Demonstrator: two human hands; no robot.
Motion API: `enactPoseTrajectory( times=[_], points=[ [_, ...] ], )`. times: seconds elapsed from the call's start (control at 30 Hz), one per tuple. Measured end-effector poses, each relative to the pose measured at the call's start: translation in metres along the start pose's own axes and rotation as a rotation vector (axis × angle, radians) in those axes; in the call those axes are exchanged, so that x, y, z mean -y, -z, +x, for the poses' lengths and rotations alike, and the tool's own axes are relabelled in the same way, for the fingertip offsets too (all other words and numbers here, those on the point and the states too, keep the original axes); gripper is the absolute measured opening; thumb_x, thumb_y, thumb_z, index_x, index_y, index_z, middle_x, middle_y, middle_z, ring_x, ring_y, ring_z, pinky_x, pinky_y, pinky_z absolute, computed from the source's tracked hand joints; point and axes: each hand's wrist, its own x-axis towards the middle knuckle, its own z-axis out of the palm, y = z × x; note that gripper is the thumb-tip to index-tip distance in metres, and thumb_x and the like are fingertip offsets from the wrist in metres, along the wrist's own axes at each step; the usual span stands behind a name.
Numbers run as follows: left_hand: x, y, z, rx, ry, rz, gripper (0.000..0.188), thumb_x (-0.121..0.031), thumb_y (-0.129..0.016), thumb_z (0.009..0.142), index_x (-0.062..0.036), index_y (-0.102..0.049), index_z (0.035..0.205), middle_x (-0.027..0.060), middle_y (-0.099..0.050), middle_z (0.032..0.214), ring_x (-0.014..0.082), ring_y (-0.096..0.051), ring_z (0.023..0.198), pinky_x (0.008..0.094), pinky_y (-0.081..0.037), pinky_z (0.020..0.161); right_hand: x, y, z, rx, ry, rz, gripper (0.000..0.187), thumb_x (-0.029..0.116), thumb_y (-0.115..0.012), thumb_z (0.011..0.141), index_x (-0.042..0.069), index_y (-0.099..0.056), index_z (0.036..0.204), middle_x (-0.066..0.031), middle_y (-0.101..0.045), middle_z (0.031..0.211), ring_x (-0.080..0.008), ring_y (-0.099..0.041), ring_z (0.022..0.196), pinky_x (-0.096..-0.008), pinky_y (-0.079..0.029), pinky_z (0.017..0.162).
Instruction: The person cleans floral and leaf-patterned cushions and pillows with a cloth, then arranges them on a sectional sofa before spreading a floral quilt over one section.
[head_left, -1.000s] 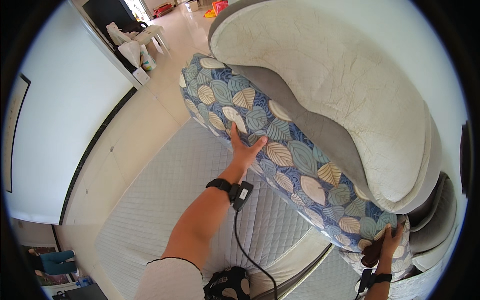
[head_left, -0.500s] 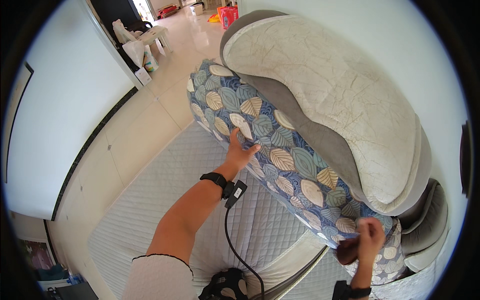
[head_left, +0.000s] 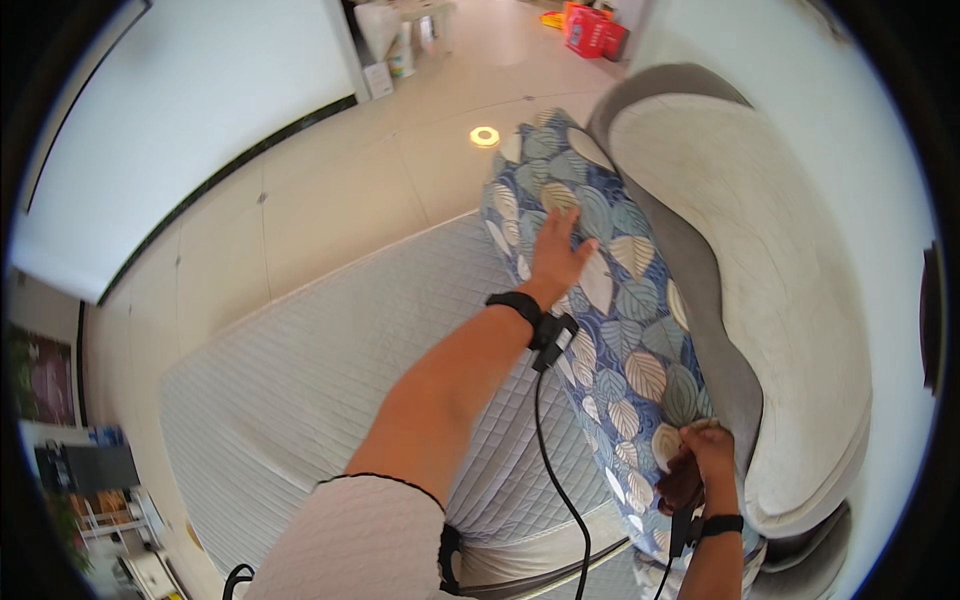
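A long sofa section (head_left: 640, 300) wears a blue cover printed with cream and teal leaves. On its far part lies my left hand (head_left: 560, 255), fingers spread, holding nothing. Farther back along the same seat, on the near right, my right hand (head_left: 710, 445) is closed with its fingers bent down at the cover. A dark reddish-brown, soft-looking cloth (head_left: 681, 487) bunches under its palm, partly hidden by the hand. Black straps with small devices and cables circle both wrists.
A grey and cream sofa back (head_left: 790, 270) curves along the right wall. Grey quilted covering (head_left: 370, 360) spreads left of the leaf cover. Beyond lies a tiled floor (head_left: 330, 210) with a round yellow-lit spot. Red bags (head_left: 588, 32) stand at the far end.
The view has turned, so the sofa appears farther right. My left hand has flattened farther up the leaf cover. The right hand has come down onto the cover with the brown cloth.
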Motion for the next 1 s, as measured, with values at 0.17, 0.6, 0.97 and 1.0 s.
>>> enactPoseTrajectory(
  times=[0.17,0.6,0.97,1.0],
  points=[
    [0.000,0.030,-0.005,0.050,0.119,-0.061,0.068,-0.032,-0.065,0.077,-0.0137,-0.034,0.134,0.0238,-0.027,0.138,0.0408,-0.026,0.126,0.0443,-0.025,0.102,0.005,-0.010,0.004,-0.048,-0.031,-0.138,0.024,0.017,-0.070,0.071,0.000,-0.061,0.058,-0.0056,-0.058,0.054,-0.0127,-0.052,0.047,-0.0252,-0.042,0.048],
    [0.001,0.065,0.078,-0.002,-0.019,0.042,0.070,-0.031,-0.076,0.065,-0.0073,-0.043,0.123,0.0151,-0.050,0.102,0.0301,-0.051,0.096,0.0372,-0.042,0.083,0.032,-0.019,-0.007,-0.032,-0.154,0.058,0.025,0.015,-0.071,0.071,-0.001,-0.059,0.057,-0.0060,-0.057,0.054,-0.0137,-0.053,0.047,-0.0253,-0.043,0.046],
    [0.020,0.003,0.231,0.314,0.258,-0.536,0.076,-0.055,-0.029,0.088,0.0052,-0.025,0.133,0.0253,-0.032,0.135,0.0335,-0.038,0.121,0.0368,-0.031,0.098,0.016,-0.028,-0.009,-0.197,-0.067,-0.127,0.028,0.021,-0.071,0.071,0.000,-0.061,0.055,-0.0055,-0.057,0.051,-0.0125,-0.051,0.045,-0.0255,-0.040,0.046],
    [0.021,0.002,0.235,0.420,0.099,-0.438,0.077,-0.056,-0.026,0.088,0.0048,-0.021,0.135,0.0264,-0.028,0.137,0.0345,-0.039,0.120,0.0365,-0.031,0.099,0.020,-0.029,-0.008,-0.191,-0.061,-0.166,0.028,0.022,-0.071,0.070,0.000,-0.061,0.056,-0.0060,-0.057,0.051,-0.0125,-0.052,0.045,-0.0260,-0.040,0.046]
  ],
)
